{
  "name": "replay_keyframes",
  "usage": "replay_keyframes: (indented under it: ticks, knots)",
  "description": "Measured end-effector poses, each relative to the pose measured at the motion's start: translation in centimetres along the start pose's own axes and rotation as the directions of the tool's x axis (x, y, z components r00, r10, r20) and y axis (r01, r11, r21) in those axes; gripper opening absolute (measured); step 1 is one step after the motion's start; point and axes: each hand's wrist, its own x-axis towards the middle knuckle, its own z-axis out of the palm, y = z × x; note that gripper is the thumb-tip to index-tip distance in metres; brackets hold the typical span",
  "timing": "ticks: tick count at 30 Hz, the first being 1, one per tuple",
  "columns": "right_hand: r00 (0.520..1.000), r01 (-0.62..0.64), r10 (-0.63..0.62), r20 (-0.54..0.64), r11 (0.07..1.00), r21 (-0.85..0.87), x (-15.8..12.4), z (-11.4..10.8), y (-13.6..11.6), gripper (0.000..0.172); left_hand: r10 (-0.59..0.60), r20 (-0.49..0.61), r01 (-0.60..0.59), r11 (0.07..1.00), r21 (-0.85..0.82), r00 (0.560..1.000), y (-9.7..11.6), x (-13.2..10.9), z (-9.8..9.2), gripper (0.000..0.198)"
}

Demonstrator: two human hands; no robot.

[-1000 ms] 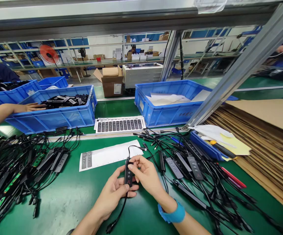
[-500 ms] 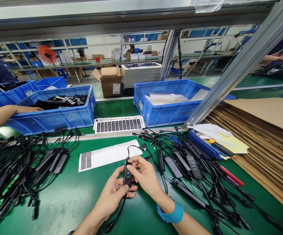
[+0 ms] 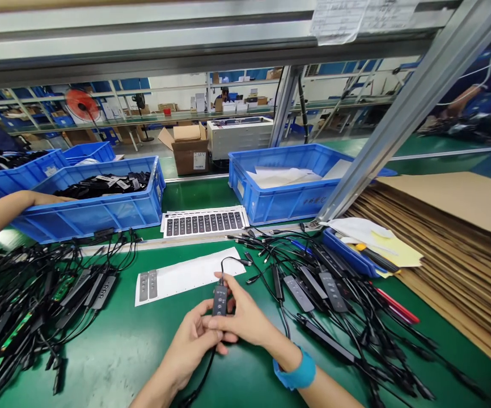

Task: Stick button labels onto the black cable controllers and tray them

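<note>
Both my hands hold one black inline cable controller point(image 3: 220, 299) upright over the green bench. My left hand point(image 3: 194, 339) grips its lower end from below. My right hand point(image 3: 242, 314) wraps it from the right, with the thumb pressed across its lower part and the forefinger up along its side. The controller's thin black cable loops up to a small plug point(image 3: 245, 262) and trails down past my left wrist. A white backing sheet point(image 3: 188, 274) with two grey button stickers at its left end lies just beyond my hands.
Heaps of cabled controllers lie left point(image 3: 24, 300) and right point(image 3: 326, 294). A full sticker sheet point(image 3: 205, 222) lies farther back. Blue bins stand behind, one with black parts point(image 3: 92, 209), one with paper point(image 3: 288, 198). Cardboard sheets point(image 3: 462, 249) are stacked right. Another person's arm point(image 3: 3, 209) reaches in from the left.
My right hand has slid down the controller from pinching its top to pressing its lower part. Both hands and the controller sit slightly lower and closer.
</note>
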Motion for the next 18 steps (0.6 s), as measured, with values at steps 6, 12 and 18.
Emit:
replay_keyframes:
  ticks: [6,12,18]
  knots:
    - [0.999,0.041,-0.040,-0.023,0.999,0.025,0.3,0.4,0.6,0.024,-0.022,0.015,0.021,0.998,0.065,1.000,-0.6,0.4,0.3,0.046]
    - [0.993,0.082,-0.086,-0.081,0.996,-0.042,0.5,0.0,0.7,0.044,-0.044,-0.061,0.044,0.999,0.002,0.997,-1.4,0.7,0.3,0.055]
    - [0.975,0.185,-0.211,-0.064,0.941,-0.285,-0.3,0.7,0.6,0.045,0.049,-0.086,-0.048,0.999,0.011,0.995,-1.7,1.5,0.1,0.048]
